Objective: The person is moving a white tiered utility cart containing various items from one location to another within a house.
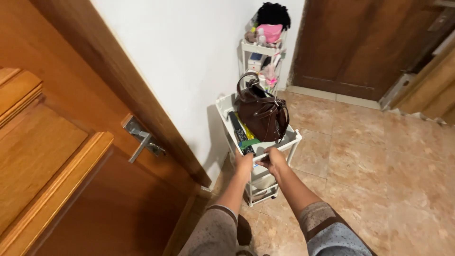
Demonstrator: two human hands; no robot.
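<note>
A low white tiered cart stands against the white wall. Its top tray holds a dark brown leather handbag and some flat green, yellow and black packets. My left hand and my right hand both grip the near rim of the top tray, side by side. Both arms reach forward from grey sleeves with brown cuffs.
A taller white shelf rack with a pink item and a black fuzzy thing on top stands behind the cart. A wooden door with a metal lever handle is at my left. Another dark wooden door is across the tiled floor.
</note>
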